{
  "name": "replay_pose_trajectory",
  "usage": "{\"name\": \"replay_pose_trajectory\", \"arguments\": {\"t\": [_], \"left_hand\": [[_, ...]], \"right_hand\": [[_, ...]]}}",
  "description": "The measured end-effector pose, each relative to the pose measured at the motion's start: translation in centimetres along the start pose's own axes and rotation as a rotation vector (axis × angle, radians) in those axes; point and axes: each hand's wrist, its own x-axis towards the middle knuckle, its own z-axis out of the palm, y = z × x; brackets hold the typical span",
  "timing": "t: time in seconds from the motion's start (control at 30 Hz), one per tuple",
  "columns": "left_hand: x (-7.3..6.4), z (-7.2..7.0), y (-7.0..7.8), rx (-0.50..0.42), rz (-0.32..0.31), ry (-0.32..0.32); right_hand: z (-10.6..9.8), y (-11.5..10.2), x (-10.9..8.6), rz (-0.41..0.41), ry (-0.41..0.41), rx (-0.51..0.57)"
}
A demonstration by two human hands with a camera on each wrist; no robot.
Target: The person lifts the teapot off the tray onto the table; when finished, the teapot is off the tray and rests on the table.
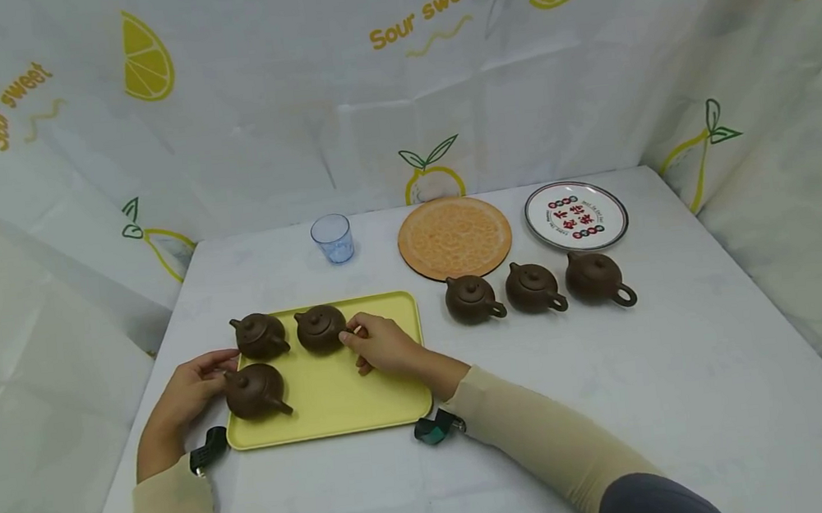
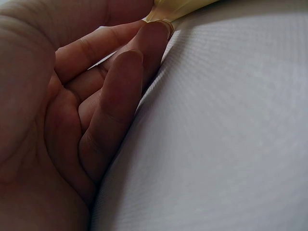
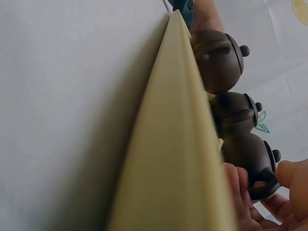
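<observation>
A yellow tray (image 1: pixel 350 390) carries three dark brown teapots: one at back left (image 1: pixel 260 335), one at front left (image 1: pixel 255 391), and one at back middle (image 1: pixel 320 329). My right hand (image 1: pixel 382 343) pinches the handle of the back middle teapot; in the right wrist view, finger and thumb meet at that handle (image 3: pixel 263 190). At the tray's left edge, my left hand (image 1: pixel 189 392) holds the rim between thumb and fingers, close beside the front left teapot's spout. The left wrist view shows the fingers (image 2: pixel 118 86) curled against the tray's corner (image 2: pixel 178 8).
Three more brown teapots (image 1: pixel 470 299) stand in a row right of the tray. Behind them lie a round tan mat (image 1: pixel 454 236) and a white plate (image 1: pixel 576 216) with red lettering. A blue glass (image 1: pixel 335 241) stands at back left. A lemon-printed cloth (image 1: pixel 257 123) hangs behind the table.
</observation>
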Motion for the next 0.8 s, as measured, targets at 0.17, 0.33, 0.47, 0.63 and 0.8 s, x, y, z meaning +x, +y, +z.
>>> {"name": "replay_pose_trajectory", "arguments": {"t": [0.17,0.33,0.47,0.63,0.8], "left_hand": [[0.0,0.0,0.0,0.013,-0.008,0.008],[-0.1,0.0,0.1,0.019,-0.001,0.003],[-0.1,0.0,0.2,0.01,0.003,0.001],[-0.1,-0.1,0.3,0.036,0.015,0.004],[0.2,-0.1,0.0,0.058,0.019,0.003]], "right_hand": [[0.2,0.0,0.0,-0.004,0.019,-0.028],[0.1,-0.3,-0.3,0.002,0.047,-0.076],[-0.4,-0.4,-0.7,-0.012,0.066,-0.076],[-1.8,-0.7,-1.7,-0.047,0.098,-0.028],[-3.6,-0.8,-3.0,-0.043,0.132,-0.014]]}}
